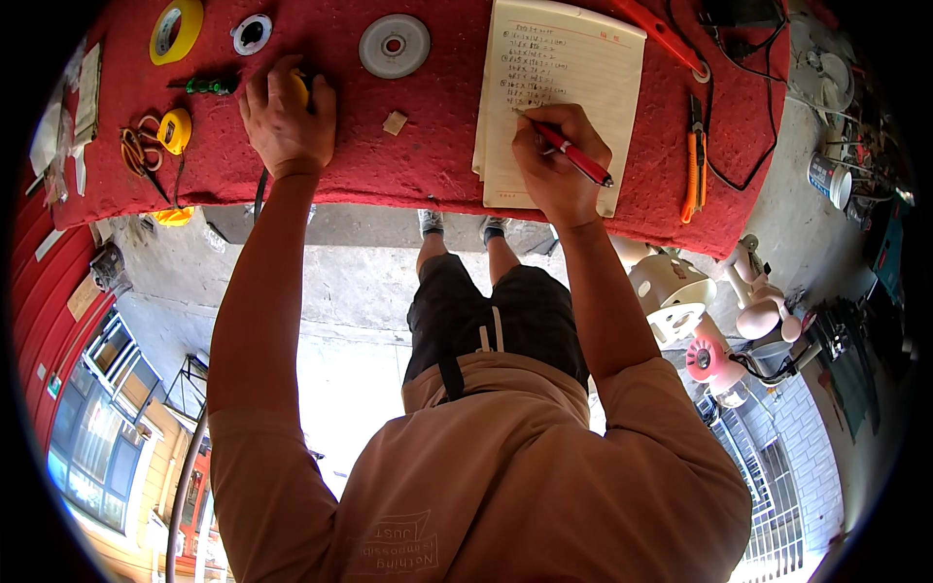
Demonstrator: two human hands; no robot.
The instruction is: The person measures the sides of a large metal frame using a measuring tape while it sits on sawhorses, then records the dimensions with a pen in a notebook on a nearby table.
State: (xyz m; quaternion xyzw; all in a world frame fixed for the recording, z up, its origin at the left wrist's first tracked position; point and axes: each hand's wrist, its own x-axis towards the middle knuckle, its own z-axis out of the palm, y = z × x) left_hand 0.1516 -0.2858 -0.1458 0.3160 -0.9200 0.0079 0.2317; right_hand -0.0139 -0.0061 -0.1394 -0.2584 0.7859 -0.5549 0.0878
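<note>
My right hand (564, 163) is closed around a red pen (585, 165). The pen's tip meets a lined paper pad (607, 107) just below several handwritten lines. Over on the left, my left hand (287, 121) rests on the red cloth-covered table (428, 160), its fingers curled over a yellow tape measure (299, 93). Most of that tape measure is hidden under the hand, and a black strap (260, 191) hangs at the table edge below it. A small square brown piece (395, 122) lies between my hands.
Around my left hand lie a yellow tape roll (176, 31), a white roll (252, 34), a green screwdriver (204, 86), another tape measure (174, 131) and a pale disc (394, 46). Right of the pad are an orange utility knife (694, 160), a red-handled tool (661, 34) and black cable (712, 126).
</note>
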